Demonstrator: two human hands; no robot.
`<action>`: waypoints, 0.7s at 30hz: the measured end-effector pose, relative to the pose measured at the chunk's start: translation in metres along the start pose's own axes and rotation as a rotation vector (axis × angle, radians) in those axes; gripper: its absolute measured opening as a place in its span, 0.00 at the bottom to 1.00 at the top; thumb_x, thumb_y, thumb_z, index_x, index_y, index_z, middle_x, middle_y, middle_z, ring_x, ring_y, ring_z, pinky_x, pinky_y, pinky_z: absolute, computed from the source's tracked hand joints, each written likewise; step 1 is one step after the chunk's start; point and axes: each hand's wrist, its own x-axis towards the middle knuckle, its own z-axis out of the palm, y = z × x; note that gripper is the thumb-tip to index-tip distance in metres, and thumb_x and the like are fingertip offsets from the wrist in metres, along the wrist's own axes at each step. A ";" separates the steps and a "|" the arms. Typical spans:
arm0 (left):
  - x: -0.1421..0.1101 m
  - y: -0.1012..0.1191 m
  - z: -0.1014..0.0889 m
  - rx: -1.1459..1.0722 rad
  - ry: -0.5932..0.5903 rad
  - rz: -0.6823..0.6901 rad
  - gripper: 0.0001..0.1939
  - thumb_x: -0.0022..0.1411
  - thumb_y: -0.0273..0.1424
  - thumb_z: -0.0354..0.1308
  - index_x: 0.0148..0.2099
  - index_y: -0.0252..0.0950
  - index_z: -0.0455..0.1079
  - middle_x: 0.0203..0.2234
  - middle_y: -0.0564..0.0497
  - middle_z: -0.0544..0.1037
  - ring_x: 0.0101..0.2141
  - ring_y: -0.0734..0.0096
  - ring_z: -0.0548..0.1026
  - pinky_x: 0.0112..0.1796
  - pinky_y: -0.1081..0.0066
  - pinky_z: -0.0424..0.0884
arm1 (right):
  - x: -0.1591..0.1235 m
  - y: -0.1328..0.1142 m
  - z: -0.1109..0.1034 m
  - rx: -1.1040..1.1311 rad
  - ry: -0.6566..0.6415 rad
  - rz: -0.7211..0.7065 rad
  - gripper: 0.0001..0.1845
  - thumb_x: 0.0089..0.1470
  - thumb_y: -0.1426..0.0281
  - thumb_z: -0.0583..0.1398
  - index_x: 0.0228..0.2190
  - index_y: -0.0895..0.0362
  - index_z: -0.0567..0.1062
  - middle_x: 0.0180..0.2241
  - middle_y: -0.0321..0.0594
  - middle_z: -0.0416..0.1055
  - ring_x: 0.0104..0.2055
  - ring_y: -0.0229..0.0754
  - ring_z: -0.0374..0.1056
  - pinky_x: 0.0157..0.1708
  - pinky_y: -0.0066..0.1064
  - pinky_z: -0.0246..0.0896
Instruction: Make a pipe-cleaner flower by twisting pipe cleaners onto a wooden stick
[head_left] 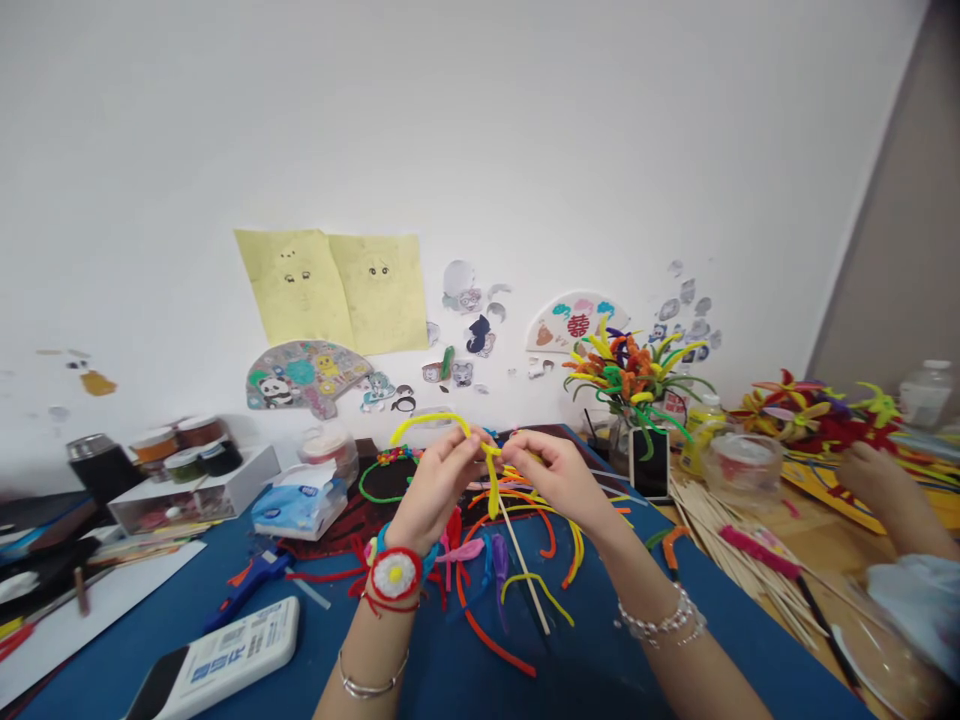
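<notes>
We're pinching a yellow pipe cleaner (pixel 489 480), left grip (pixel 436 488) and right grip (pixel 559 482) both clamped on it above the blue bench (pixel 720 610), by a wooden stick (pixel 526 575); working close to the bend is keeping it tight.

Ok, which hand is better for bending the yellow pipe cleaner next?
Probably the right hand: its fingertips pinch close to the bend in the yellow pipe cleaner, just above the wooden skewer. The left hand seems to be steadying the long loop, though that's hard to tell.
</notes>
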 end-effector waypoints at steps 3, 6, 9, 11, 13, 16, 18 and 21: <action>-0.001 0.000 -0.001 0.109 -0.033 -0.039 0.11 0.52 0.32 0.57 0.38 0.33 0.65 0.30 0.51 0.70 0.28 0.76 0.71 0.34 0.72 0.67 | 0.000 0.001 0.002 -0.034 0.044 0.009 0.12 0.54 0.65 0.51 0.27 0.59 0.70 0.27 0.37 0.68 0.28 0.35 0.63 0.29 0.24 0.57; 0.001 -0.003 -0.004 0.150 -0.015 -0.016 0.12 0.52 0.33 0.57 0.38 0.32 0.65 0.28 0.51 0.70 0.24 0.78 0.70 0.31 0.73 0.67 | -0.001 0.000 0.003 -0.110 0.046 0.028 0.13 0.54 0.63 0.51 0.31 0.59 0.69 0.25 0.35 0.67 0.23 0.32 0.59 0.22 0.23 0.53; 0.004 -0.006 -0.011 0.178 0.056 0.032 0.11 0.52 0.34 0.57 0.35 0.31 0.65 0.25 0.52 0.70 0.22 0.80 0.69 0.28 0.75 0.66 | -0.003 -0.002 0.002 -0.262 0.040 -0.028 0.12 0.54 0.64 0.52 0.34 0.58 0.70 0.24 0.35 0.68 0.20 0.32 0.58 0.19 0.23 0.51; 0.006 -0.007 -0.015 0.251 0.085 0.054 0.11 0.52 0.34 0.57 0.32 0.31 0.65 0.22 0.53 0.70 0.21 0.80 0.68 0.27 0.76 0.66 | -0.005 -0.004 0.002 -0.404 0.081 -0.142 0.11 0.55 0.67 0.51 0.33 0.58 0.71 0.28 0.38 0.70 0.25 0.34 0.63 0.26 0.25 0.55; 0.006 -0.006 -0.017 0.355 0.056 0.048 0.11 0.51 0.35 0.57 0.31 0.30 0.65 0.19 0.53 0.70 0.20 0.79 0.68 0.26 0.75 0.66 | -0.008 -0.005 0.002 -0.518 0.118 -0.249 0.10 0.55 0.69 0.52 0.33 0.57 0.72 0.31 0.40 0.72 0.32 0.37 0.66 0.33 0.27 0.57; 0.002 -0.001 -0.015 0.495 -0.030 0.032 0.12 0.50 0.36 0.58 0.30 0.30 0.66 0.21 0.51 0.71 0.19 0.77 0.69 0.24 0.75 0.65 | -0.009 -0.005 0.003 -0.545 0.172 -0.273 0.09 0.54 0.70 0.52 0.31 0.57 0.72 0.31 0.40 0.72 0.32 0.38 0.66 0.34 0.27 0.57; -0.001 0.002 -0.012 0.551 -0.076 0.036 0.11 0.51 0.36 0.57 0.30 0.30 0.67 0.21 0.51 0.71 0.20 0.76 0.69 0.25 0.75 0.66 | -0.008 -0.004 0.003 -0.482 0.242 -0.213 0.09 0.54 0.69 0.53 0.29 0.58 0.72 0.28 0.39 0.71 0.28 0.36 0.65 0.30 0.25 0.56; -0.002 0.003 -0.012 0.582 -0.087 0.055 0.11 0.53 0.35 0.55 0.33 0.31 0.67 0.22 0.50 0.73 0.24 0.73 0.71 0.29 0.73 0.67 | -0.005 -0.002 0.003 -0.380 0.289 -0.097 0.11 0.53 0.66 0.53 0.27 0.58 0.72 0.22 0.35 0.67 0.20 0.32 0.56 0.21 0.24 0.51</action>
